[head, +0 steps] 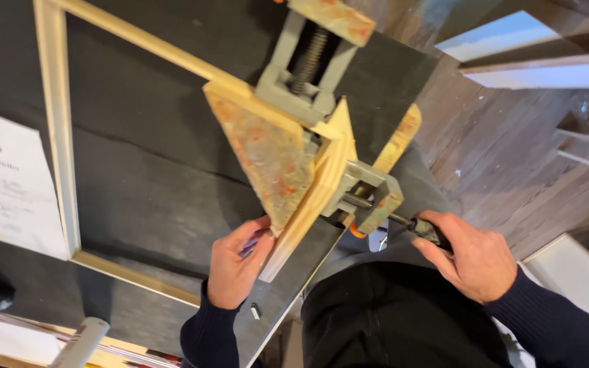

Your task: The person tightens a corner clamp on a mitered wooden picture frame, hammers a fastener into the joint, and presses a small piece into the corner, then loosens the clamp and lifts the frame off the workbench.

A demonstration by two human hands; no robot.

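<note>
Corner clamp [288, 129] on the bench [138, 177] — left hand [234, 262] grips the wooden strip [308, 204] (mitred end); right hand [475, 257] closed on the clamp handle [423, 228].

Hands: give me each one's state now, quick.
Left hand: closed on the wooden strip at the corner clamp.
Right hand: closed on the clamp's screw handle.

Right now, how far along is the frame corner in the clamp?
Done: three sides of the wooden frame already lie joined on the dark bench, and the corner clamp sits on the near corner. In hand: the left hand steadies the loose strip against the clamp, while the right hand grips the screw handle. Left: whether that corner is tight cannot be seen; no fourth side shows.
</note>
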